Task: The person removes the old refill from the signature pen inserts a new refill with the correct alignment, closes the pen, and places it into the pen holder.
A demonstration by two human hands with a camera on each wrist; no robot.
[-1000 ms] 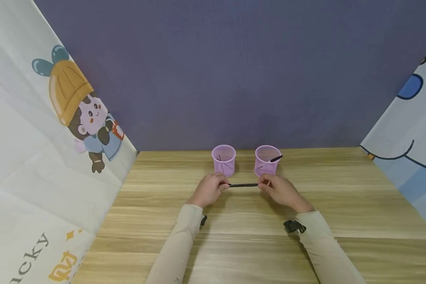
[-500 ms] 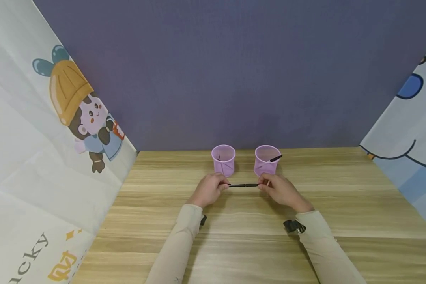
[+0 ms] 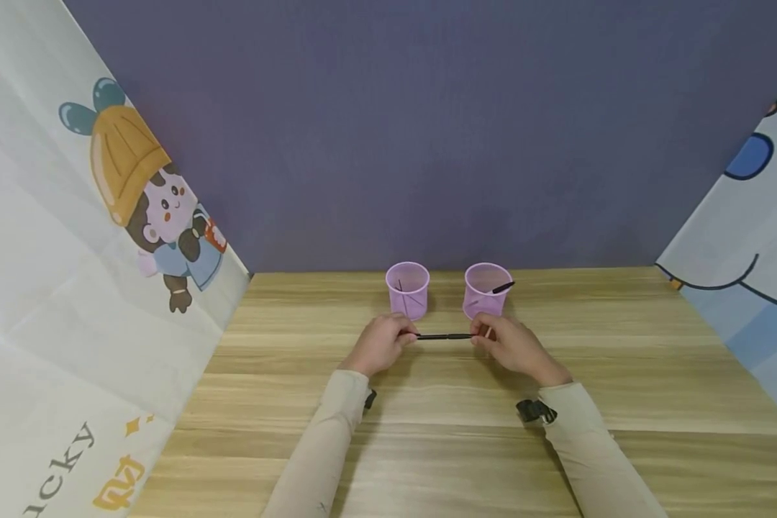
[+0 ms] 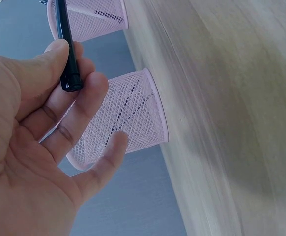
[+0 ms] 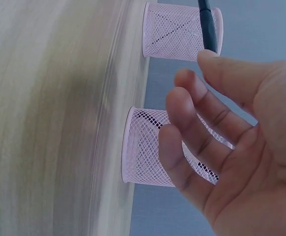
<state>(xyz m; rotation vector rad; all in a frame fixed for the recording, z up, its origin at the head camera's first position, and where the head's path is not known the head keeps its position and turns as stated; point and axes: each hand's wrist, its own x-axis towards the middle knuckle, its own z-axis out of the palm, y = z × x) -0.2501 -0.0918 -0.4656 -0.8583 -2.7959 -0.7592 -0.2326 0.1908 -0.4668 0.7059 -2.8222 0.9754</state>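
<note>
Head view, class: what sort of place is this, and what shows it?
Probably a staged work corner: a wood-grain table, a plain dark backdrop behind it, and cartoon-printed sheets on either side.

In my head view the left hand (image 3: 378, 342) and right hand (image 3: 506, 347) hide both ends of the black pen (image 3: 444, 337), and each wrist view's top edge crops it. I can't identify the thin dark lines (image 3: 405, 303) at the left cup (image 3: 417, 311). On my right wrist feed, fingers partly cover the right cup (image 5: 145, 147).
</note>
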